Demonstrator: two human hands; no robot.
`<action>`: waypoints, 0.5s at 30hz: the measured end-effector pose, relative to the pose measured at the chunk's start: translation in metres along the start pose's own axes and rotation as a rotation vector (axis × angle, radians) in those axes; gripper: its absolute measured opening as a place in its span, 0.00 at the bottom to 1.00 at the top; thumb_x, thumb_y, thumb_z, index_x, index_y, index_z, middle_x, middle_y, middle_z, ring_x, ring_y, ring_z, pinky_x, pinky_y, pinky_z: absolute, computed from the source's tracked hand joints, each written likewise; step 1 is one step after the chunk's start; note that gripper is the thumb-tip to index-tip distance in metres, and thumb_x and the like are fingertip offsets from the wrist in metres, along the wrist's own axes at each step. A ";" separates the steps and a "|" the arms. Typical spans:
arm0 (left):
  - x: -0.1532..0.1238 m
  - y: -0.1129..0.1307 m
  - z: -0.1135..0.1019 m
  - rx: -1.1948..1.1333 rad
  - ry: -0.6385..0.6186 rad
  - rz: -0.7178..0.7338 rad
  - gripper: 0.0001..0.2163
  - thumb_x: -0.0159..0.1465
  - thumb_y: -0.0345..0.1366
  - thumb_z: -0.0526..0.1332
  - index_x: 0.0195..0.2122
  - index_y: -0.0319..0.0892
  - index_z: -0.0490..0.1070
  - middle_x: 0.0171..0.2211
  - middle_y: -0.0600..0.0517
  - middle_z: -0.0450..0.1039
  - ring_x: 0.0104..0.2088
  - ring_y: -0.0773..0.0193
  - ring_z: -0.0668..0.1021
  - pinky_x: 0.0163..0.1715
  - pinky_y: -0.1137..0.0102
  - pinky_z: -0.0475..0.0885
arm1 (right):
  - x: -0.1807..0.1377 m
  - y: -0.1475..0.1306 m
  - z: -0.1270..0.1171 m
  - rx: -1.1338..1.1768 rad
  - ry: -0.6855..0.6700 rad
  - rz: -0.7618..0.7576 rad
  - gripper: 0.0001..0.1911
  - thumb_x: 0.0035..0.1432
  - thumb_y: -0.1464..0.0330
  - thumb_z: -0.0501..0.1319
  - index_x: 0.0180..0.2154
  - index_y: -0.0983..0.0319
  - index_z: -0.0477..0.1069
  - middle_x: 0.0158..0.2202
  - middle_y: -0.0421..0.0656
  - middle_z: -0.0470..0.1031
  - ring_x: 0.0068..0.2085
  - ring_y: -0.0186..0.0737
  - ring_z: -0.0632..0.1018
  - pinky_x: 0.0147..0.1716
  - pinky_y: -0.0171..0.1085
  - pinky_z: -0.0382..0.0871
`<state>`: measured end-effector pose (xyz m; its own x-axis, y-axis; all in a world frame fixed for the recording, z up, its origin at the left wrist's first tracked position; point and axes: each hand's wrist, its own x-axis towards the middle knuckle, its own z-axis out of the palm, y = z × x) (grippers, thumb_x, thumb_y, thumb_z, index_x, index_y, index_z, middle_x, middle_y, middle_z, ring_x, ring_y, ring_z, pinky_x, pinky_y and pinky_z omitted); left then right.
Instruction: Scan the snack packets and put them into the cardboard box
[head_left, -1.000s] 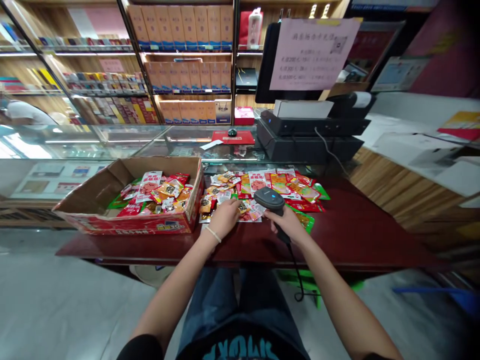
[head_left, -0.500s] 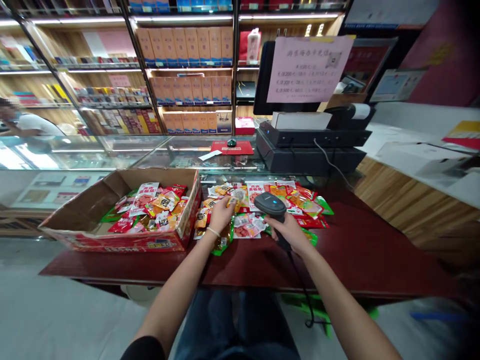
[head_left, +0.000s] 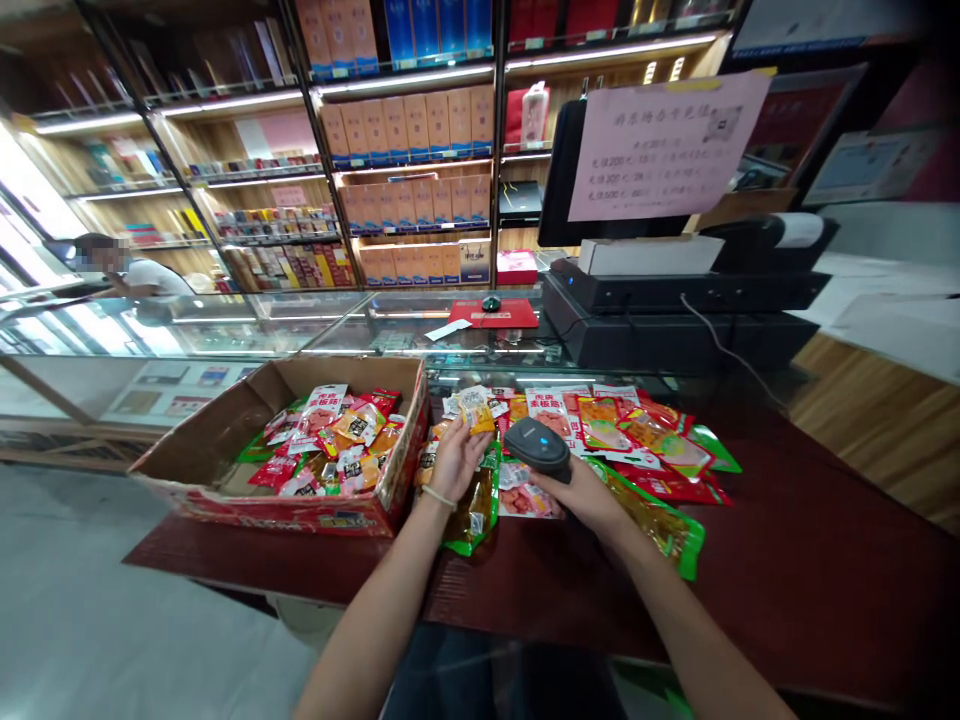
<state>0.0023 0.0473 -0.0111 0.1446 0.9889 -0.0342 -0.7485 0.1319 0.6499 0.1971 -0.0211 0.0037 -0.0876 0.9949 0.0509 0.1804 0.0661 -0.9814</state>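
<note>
Black scanner point(head_left: 536, 447) — right hand point(head_left: 591, 500) around it

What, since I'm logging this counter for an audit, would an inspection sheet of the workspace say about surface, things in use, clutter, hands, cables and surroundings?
Surface: dark red tabletop, glossy.
Things in use: black scanner and small yellow packet.
Clutter: loose snack packets, overlapping in a heap; an open carton beside them holds more.
Hands: left hand holds the small yellow packet; right hand grips the black scanner.
Cables: one pale cable hangs across the black counter equipment; at the black scanner, nothing seen.
Surroundings: glass counter, stocked shelves, a person in white at far left.
</note>
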 end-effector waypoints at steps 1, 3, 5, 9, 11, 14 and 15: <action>-0.001 0.000 0.001 -0.003 -0.009 -0.004 0.14 0.62 0.28 0.59 0.50 0.40 0.68 0.49 0.44 0.76 0.45 0.63 0.81 0.57 0.60 0.69 | 0.000 0.001 0.000 0.002 -0.016 0.008 0.22 0.47 0.56 0.70 0.41 0.60 0.73 0.16 0.36 0.71 0.18 0.39 0.71 0.18 0.36 0.64; -0.002 -0.001 0.002 0.014 -0.049 -0.010 0.18 0.59 0.25 0.59 0.51 0.40 0.67 0.49 0.45 0.76 0.47 0.63 0.80 0.58 0.60 0.68 | -0.003 0.001 0.000 0.001 -0.042 0.032 0.22 0.48 0.56 0.69 0.42 0.61 0.72 0.17 0.36 0.71 0.17 0.37 0.70 0.17 0.36 0.64; -0.003 -0.004 0.003 0.070 -0.091 -0.003 0.21 0.57 0.23 0.60 0.52 0.41 0.68 0.50 0.46 0.76 0.48 0.63 0.79 0.59 0.62 0.67 | -0.007 -0.002 0.001 -0.004 -0.060 0.062 0.22 0.48 0.56 0.69 0.42 0.61 0.71 0.18 0.36 0.71 0.16 0.35 0.69 0.16 0.35 0.62; -0.001 -0.009 0.004 0.129 -0.114 0.013 0.25 0.54 0.22 0.63 0.53 0.43 0.68 0.52 0.47 0.75 0.51 0.61 0.78 0.58 0.63 0.68 | -0.014 -0.011 0.002 -0.026 -0.083 0.100 0.21 0.49 0.56 0.68 0.39 0.61 0.68 0.16 0.35 0.69 0.15 0.34 0.68 0.16 0.34 0.61; 0.001 -0.010 0.004 0.125 -0.111 0.014 0.27 0.52 0.22 0.63 0.54 0.44 0.68 0.53 0.46 0.74 0.51 0.60 0.77 0.57 0.63 0.69 | -0.014 -0.013 0.002 -0.042 -0.096 0.102 0.20 0.49 0.56 0.67 0.38 0.61 0.68 0.16 0.35 0.68 0.15 0.34 0.68 0.17 0.34 0.61; -0.001 -0.010 0.003 0.173 -0.098 -0.002 0.27 0.52 0.24 0.66 0.54 0.44 0.69 0.54 0.47 0.74 0.51 0.61 0.78 0.55 0.64 0.70 | -0.013 -0.012 0.001 -0.039 -0.100 0.096 0.20 0.50 0.55 0.67 0.39 0.61 0.68 0.16 0.35 0.69 0.16 0.34 0.68 0.17 0.34 0.61; -0.002 -0.009 0.003 0.196 -0.096 -0.004 0.26 0.53 0.25 0.67 0.54 0.44 0.69 0.53 0.47 0.74 0.50 0.61 0.78 0.55 0.65 0.70 | -0.012 -0.011 0.001 -0.027 -0.097 0.093 0.21 0.49 0.55 0.68 0.39 0.61 0.69 0.16 0.35 0.69 0.16 0.34 0.68 0.17 0.34 0.61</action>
<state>0.0109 0.0444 -0.0149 0.2153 0.9761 0.0292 -0.6089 0.1108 0.7854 0.1953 -0.0342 0.0137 -0.1634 0.9848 -0.0592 0.2181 -0.0224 -0.9757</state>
